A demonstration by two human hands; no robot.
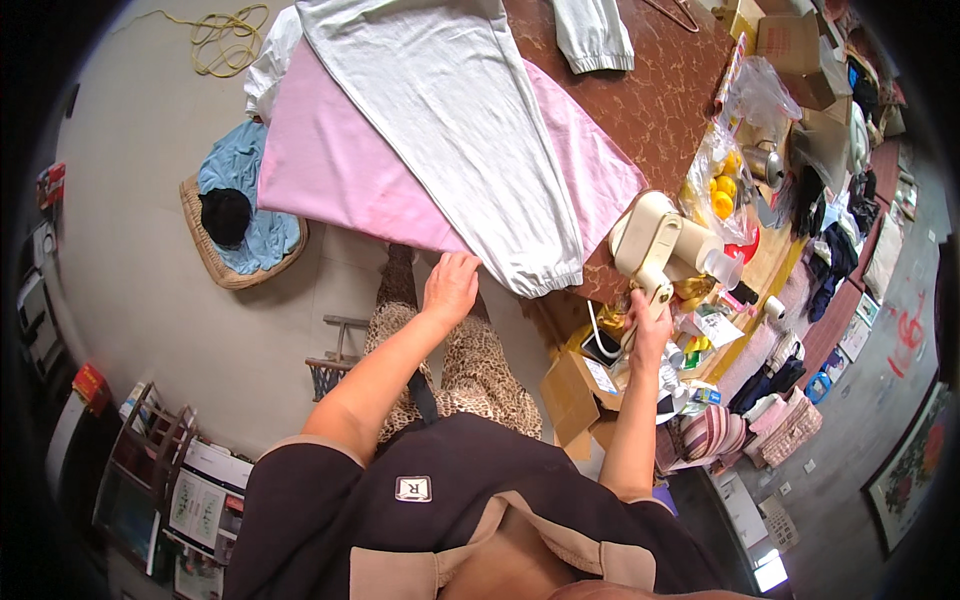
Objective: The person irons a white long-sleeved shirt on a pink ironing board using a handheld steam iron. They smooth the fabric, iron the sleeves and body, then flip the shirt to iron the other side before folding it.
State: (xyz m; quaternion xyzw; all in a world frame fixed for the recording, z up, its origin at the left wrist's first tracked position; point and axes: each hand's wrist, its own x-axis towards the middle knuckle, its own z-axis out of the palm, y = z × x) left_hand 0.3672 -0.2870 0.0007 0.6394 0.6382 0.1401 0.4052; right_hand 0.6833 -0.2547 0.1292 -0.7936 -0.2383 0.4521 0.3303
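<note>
My right hand (651, 328) grips the handle of a cream handheld garment steamer (651, 232), held upright at the table's right front corner. A white cord hangs by that hand. Light grey trousers (450, 112) lie on a pink cloth (337, 165), one leg stretched toward me with its elastic cuff (541, 271) at the table's front edge. My left hand (452, 287) touches the front edge of the pink cloth, just left of the cuff. Its thumb is hidden, so I cannot tell whether it pinches the fabric. The other trouser cuff (596, 52) lies farther back on the brown marbled table (645, 97).
To the right, a wooden surface holds a plastic bag of oranges (721, 191), a metal kettle (763, 161) and clutter. An open cardboard box (574, 397) stands below. A wicker basket (225, 279) with blue cloth and a stool (334, 364) are at left; yellow rope (225, 41) lies behind.
</note>
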